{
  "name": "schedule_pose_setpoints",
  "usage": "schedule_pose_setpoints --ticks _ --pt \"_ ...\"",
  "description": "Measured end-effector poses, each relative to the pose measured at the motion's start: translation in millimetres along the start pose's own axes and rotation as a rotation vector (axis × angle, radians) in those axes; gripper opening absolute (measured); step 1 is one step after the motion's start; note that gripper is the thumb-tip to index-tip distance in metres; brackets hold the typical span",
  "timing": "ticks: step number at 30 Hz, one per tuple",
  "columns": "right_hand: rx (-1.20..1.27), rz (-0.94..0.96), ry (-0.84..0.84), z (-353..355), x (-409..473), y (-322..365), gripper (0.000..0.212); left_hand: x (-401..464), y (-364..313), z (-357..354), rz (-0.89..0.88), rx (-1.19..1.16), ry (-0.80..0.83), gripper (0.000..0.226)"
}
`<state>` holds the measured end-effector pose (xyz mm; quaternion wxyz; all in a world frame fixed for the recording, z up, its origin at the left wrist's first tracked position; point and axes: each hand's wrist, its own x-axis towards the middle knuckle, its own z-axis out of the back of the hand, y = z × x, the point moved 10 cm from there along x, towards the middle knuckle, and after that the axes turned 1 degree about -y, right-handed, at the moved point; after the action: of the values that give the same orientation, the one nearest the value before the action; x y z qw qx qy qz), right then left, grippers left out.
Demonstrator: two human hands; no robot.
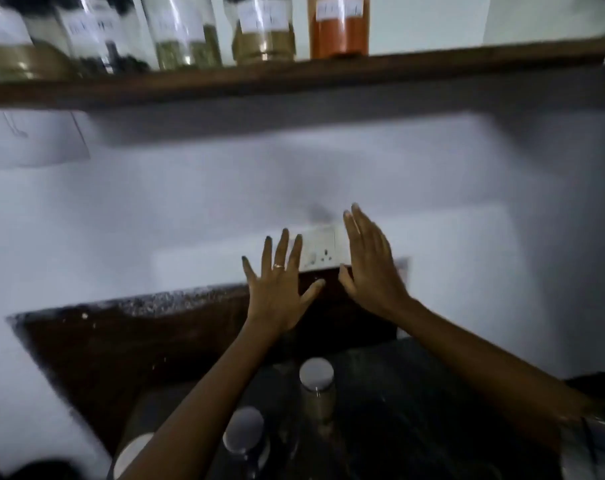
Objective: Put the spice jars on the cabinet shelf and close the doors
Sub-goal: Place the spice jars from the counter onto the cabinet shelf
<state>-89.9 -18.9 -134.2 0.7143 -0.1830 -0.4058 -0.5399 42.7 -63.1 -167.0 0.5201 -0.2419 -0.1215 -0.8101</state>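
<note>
Along the top of the frame your cabinet shelf (328,72) runs as a dark wooden edge, sloping up toward the right. From the upper left, five labelled spice jars stand on it close together: a pale one (13,46), a dark-filled one (100,39), a green one (186,36), a tan one (264,32) and an orange one (339,27). To the right of the orange jar the shelf shows bare board up to its end.

Below the shelf a wide stretch of blank wall (155,202) separates it from your hands.

Your left hand (276,289) is raised at centre frame, fingers spread flat, a ring on one finger, holding nothing. Your right hand (372,268) is just beside it, fingers straight and together, also holding nothing. A wall socket (320,252) shows between them.

At the bottom, on the dark counter (432,410), three more jars wait: one (134,452) at lower left beside your left forearm, one (243,431) with a white lid, and one (316,386) near centre.
</note>
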Motion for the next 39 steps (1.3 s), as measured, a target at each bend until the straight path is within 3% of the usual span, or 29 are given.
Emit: schedule_pose_setpoints --ticks 8,15,18,22,25,29,33,39 --pt "0.039 -0.165 0.571 -132.6 -167.5 -10.4 0.09 -124.6 35.5 -153.7 0.183 -0.094 0.546 0.1" --pt "0.059 -0.359 0.842 -210.8 -238.2 -27.6 0.11 -159.0 21.4 -214.4 0.302 -0.38 0.664 0.103" --pt "0.106 -0.432 0.905 -234.2 -266.2 -29.0 0.108 -164.0 20.9 -238.3 0.333 -0.515 0.694 0.104" --pt "0.182 -0.498 0.875 -246.7 -278.3 -31.0 0.109 -162.8 23.2 -266.0 0.43 -0.702 0.703 0.109" --pt "0.186 -0.489 0.804 -245.1 -277.6 -33.9 0.103 -157.8 33.2 -278.4 0.52 -0.72 0.62 0.112" --pt "0.185 -0.493 0.736 -244.1 -279.9 -34.2 0.101 -157.0 39.8 -295.3 0.583 -0.738 0.579 0.09" --pt "0.204 -0.532 0.664 -244.6 -280.9 -32.5 0.102 -161.1 38.9 -308.7 0.653 -0.853 0.569 0.085" --pt "0.205 -0.571 0.472 -224.4 -277.9 -37.9 0.067 -170.7 35.9 -309.4 0.632 -0.842 0.538 0.079"
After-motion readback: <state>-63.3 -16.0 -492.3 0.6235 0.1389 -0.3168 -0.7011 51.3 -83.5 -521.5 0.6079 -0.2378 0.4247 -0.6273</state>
